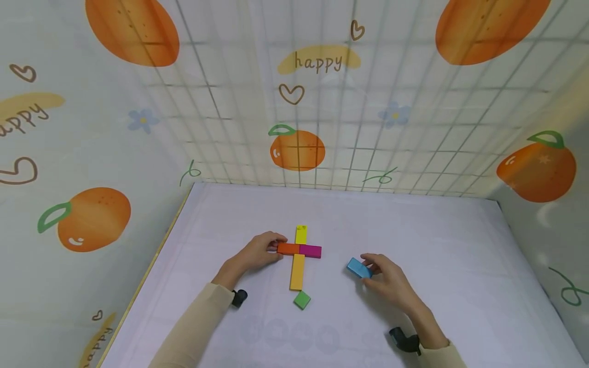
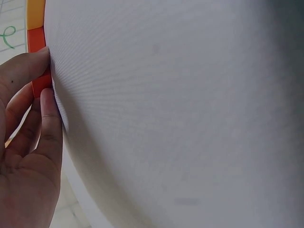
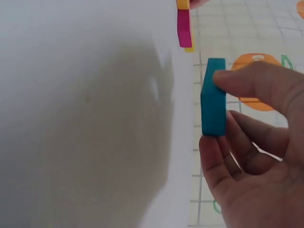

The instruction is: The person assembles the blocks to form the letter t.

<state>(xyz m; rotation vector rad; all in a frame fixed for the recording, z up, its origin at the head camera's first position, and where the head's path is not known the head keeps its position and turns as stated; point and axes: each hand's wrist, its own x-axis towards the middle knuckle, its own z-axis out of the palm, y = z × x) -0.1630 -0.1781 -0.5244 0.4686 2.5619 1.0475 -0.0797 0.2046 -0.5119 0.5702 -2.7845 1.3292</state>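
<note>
At the table's middle, my left hand (image 1: 263, 249) has thumb and fingers on the outer end of an orange block (image 1: 288, 249); in the left wrist view they pinch this block (image 2: 36, 40). A magenta block (image 1: 310, 251) meets it end to end. Above that row lies a yellow block (image 1: 301, 234), below it an amber block (image 1: 297, 272), together forming a cross. A green square block (image 1: 302, 300) sits cornerwise at the amber block's lower end. To the right, my right hand (image 1: 388, 278) grips a blue block (image 1: 358, 268) between thumb and fingers, raised over its shadow.
The white tabletop (image 1: 221, 214) ends at a patterned back wall (image 1: 239, 128) with printed oranges. Patterned panels stand at both sides. A small black wrist camera (image 1: 240, 298) is on the left wrist, another black camera (image 1: 405, 340) on the right.
</note>
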